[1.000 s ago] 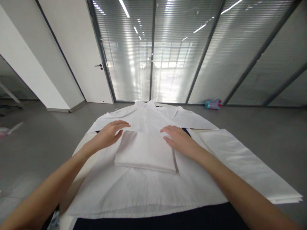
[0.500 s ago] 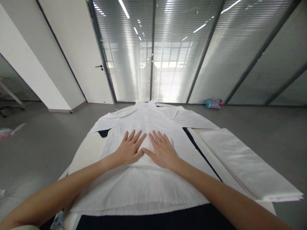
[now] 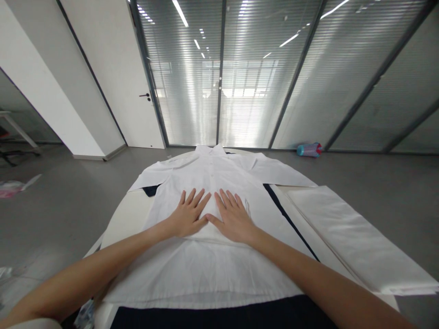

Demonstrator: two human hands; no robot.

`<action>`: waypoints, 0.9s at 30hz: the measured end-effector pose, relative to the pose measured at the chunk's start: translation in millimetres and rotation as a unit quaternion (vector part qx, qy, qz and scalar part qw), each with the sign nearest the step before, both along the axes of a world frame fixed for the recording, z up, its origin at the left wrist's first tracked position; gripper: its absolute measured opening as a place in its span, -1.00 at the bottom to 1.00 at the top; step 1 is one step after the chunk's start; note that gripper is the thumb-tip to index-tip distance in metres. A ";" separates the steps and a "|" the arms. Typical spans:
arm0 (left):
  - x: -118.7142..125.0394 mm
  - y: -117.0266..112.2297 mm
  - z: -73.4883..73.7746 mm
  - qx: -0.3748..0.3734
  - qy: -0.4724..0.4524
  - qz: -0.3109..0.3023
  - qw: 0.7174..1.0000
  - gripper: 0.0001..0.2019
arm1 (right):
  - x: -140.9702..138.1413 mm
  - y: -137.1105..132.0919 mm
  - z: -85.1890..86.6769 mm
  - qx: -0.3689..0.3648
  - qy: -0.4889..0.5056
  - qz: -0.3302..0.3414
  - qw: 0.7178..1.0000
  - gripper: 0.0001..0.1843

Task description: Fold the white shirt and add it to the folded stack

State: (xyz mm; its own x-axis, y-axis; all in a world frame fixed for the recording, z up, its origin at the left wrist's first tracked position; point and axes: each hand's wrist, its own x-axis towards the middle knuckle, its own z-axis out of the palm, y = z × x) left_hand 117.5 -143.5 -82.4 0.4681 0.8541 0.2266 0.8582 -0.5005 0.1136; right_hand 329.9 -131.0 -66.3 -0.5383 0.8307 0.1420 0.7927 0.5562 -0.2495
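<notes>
A white short-sleeved shirt (image 3: 206, 269) lies spread out front side up, its collar at the far end and its hem toward me. Both hands rest flat on its middle, thumbs touching or nearly so. My left hand (image 3: 189, 212) has its fingers spread and pointing away from me. Beside it, my right hand (image 3: 235, 217) lies palm down with fingers apart. A small dark drawn or printed mark (image 3: 247, 208) shows on the shirt just right of my right hand. Beneath the shirt is a dark cloth (image 3: 212, 317), visible at the hem and along the sides.
The shirt lies on a white table (image 3: 128, 212). Folded white fabric (image 3: 356, 237) sits at the right, overhanging the edge. A blue and red item (image 3: 308, 150) is on the floor (image 3: 68, 219) by the glass wall (image 3: 247, 77). Plastic-looking packaging (image 3: 13, 188) lies at the left.
The hands keep their place on the shirt. The whole view has shifted slightly, with the scene moving a little to the right.
</notes>
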 end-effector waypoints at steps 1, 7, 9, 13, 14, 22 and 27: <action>0.0 0.2 0.3 -0.007 -0.005 0.003 1.000 -0.33 | 0.9 1.1 1.1 -0.004 0.000 0.002 1.000 -0.02; -27.6 22.0 7.3 0.003 -0.101 0.060 0.993 -0.35 | 29.3 20.8 18.2 0.004 0.015 0.001 1.000 -0.19; -47.1 36.2 10.4 -0.004 -0.147 0.116 0.982 -0.38 | 45.3 30.8 22.1 0.017 -0.004 -0.053 0.998 -0.25; -76.3 54.8 15.4 -0.132 -0.196 0.119 0.964 -0.46 | 71.4 48.0 17.8 -0.007 -0.035 -0.113 0.993 -0.30; -79.1 55.7 16.4 -0.146 -0.199 0.110 0.963 -0.46 | 75.2 51.1 15.1 -0.015 -0.025 -0.114 0.993 -0.33; -77.7 24.8 44.8 -0.304 -0.379 0.056 0.872 -0.37 | 80.2 50.1 16.7 -0.184 0.220 -0.104 0.952 -0.39; -88.6 -7.3 55.4 -0.423 -0.370 -0.023 0.827 0.21 | 79.1 34.3 27.6 -0.281 0.341 -0.098 0.891 -0.26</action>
